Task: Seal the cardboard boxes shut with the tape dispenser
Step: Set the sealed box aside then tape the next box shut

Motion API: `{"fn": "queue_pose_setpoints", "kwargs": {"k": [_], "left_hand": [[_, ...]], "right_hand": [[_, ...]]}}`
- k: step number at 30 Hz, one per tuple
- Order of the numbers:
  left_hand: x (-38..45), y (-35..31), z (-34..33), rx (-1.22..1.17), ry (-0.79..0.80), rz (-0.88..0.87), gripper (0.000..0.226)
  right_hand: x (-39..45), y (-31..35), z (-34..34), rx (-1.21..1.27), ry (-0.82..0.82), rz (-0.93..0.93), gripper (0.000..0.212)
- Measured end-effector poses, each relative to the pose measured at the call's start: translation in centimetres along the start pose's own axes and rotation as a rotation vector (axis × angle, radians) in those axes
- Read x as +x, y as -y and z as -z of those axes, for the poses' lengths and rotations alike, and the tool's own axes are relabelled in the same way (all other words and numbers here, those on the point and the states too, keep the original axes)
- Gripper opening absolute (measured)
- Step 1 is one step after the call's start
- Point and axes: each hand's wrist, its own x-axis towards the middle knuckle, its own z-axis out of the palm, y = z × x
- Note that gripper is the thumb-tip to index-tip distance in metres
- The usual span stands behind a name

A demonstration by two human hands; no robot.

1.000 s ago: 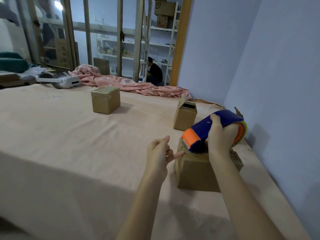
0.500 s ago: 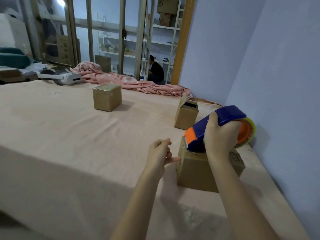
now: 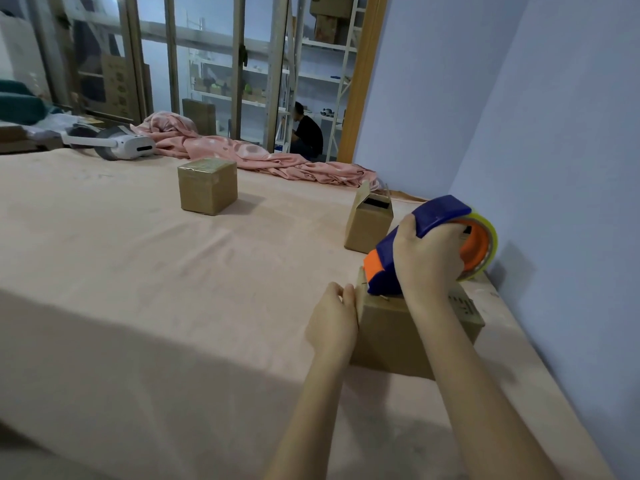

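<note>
A: Right hand [image 3: 427,261] grips the tape dispenser [image 3: 429,244] on the near cardboard box [image 3: 412,334] at four o'clock on the bench [image 3: 138,271]?

B: Yes; left hand [image 3: 332,320] braces its side, fingers curled (grip unclear). Pull level, pressing firmly.

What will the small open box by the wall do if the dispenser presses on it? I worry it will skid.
The open box looks small and narrow, so probably light and apt to slide on the cloth-covered table. Its raised flaps look thin and will likely bend. Nothing braces it, whereas the left hand steadies the near box.
</note>
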Motion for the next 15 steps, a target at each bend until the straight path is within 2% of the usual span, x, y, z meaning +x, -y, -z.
{"fn": "queue_pose_setpoints", "kwargs": {"k": [5, 9, 10, 12, 15], "left_hand": [[0.1, 0.4, 0.1, 0.091, 0.085, 0.063, 0.039], [0.2, 0.5, 0.2, 0.135, 0.072, -0.010, 0.022], [0.1, 0.6, 0.2, 0.061, 0.030, -0.034, 0.024], [-0.5, 0.6, 0.1, -0.236, -0.020, -0.107, 0.035], [-2.6, -0.1, -0.6, -0.587, 0.160, -0.172, 0.045]], "right_hand": [[0.1, -0.6, -0.1, 0.089, -0.005, -0.097, 0.029], [0.5, -1.5, 0.0, 0.162, 0.009, -0.221, 0.028], [0.6, -1.6, -0.1, 0.169, 0.013, -0.236, 0.027], [0.7, -1.6, -0.1, 0.180, 0.019, -0.240, 0.028], [0.7, -1.6, -0.2, 0.200, 0.012, -0.238, 0.028]]}}
